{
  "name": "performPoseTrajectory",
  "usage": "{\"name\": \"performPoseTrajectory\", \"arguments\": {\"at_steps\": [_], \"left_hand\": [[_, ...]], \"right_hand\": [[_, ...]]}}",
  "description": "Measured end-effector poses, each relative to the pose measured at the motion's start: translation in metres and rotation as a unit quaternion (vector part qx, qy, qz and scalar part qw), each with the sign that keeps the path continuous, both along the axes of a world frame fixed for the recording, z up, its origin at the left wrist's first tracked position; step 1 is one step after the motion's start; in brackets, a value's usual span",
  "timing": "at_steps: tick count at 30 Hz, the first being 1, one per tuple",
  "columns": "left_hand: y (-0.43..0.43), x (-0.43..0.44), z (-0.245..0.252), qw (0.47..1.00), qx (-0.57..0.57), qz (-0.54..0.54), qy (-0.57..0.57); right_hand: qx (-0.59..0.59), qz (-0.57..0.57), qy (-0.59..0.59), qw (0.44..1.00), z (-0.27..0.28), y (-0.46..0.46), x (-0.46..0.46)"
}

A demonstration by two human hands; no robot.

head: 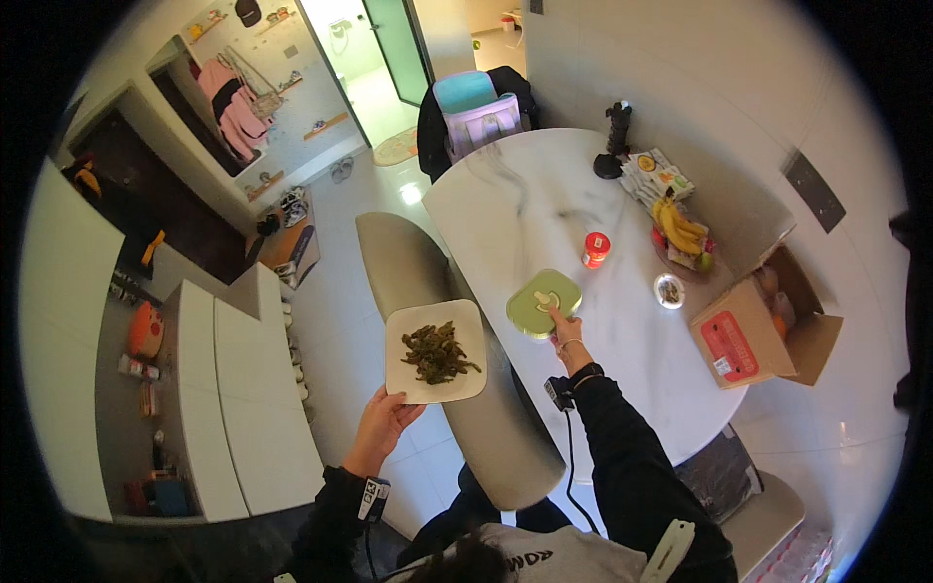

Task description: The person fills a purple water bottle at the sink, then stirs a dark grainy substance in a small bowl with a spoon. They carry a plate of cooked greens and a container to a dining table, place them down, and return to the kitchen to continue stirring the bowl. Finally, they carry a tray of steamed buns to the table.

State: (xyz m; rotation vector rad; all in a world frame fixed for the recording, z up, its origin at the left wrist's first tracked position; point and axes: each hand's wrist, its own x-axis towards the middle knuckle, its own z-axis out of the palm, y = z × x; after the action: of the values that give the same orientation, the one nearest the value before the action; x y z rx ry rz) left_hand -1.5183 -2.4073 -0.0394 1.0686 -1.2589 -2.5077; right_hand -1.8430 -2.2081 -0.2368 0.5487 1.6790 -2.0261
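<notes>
My left hand (388, 421) grips the near edge of a white square plate (466, 321), which hangs over a beige chair. Dark green-brown cooked leafy food (437, 353) is heaped in the middle of the plate. Over at the marble-patterned table (503, 211), my right hand (568, 337) has its fingers on a green lidded food container (526, 302). A thumb or finger lies by the pale tab in the lid's centre; the other fingers are partly hidden at its near side. I cannot tell whether the container rests on the table or is slightly raised.
A red-lidded jar (596, 250) stands beyond the container. To the right are a small white dish (669, 291), bananas (679, 227) in a fruit basket, and an open cardboard box (736, 331). The beige chair (401, 255) sits against the table's left edge; a white cabinet (255, 408) is further left.
</notes>
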Motion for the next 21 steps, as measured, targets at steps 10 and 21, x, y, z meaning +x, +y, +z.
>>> {"name": "performPoseTrajectory", "arguments": {"at_steps": [10,21], "left_hand": [[-0.109,-0.122,-0.034,0.994,0.061,-0.088,0.003],[-0.152,-0.181,-0.057,0.99,0.085,-0.113,-0.029]], "right_hand": [[0.065,-0.085,-0.014,0.994,-0.015,-0.091,-0.092],[-0.026,-0.019,-0.113,0.993,0.001,-0.149,-0.181]]}}
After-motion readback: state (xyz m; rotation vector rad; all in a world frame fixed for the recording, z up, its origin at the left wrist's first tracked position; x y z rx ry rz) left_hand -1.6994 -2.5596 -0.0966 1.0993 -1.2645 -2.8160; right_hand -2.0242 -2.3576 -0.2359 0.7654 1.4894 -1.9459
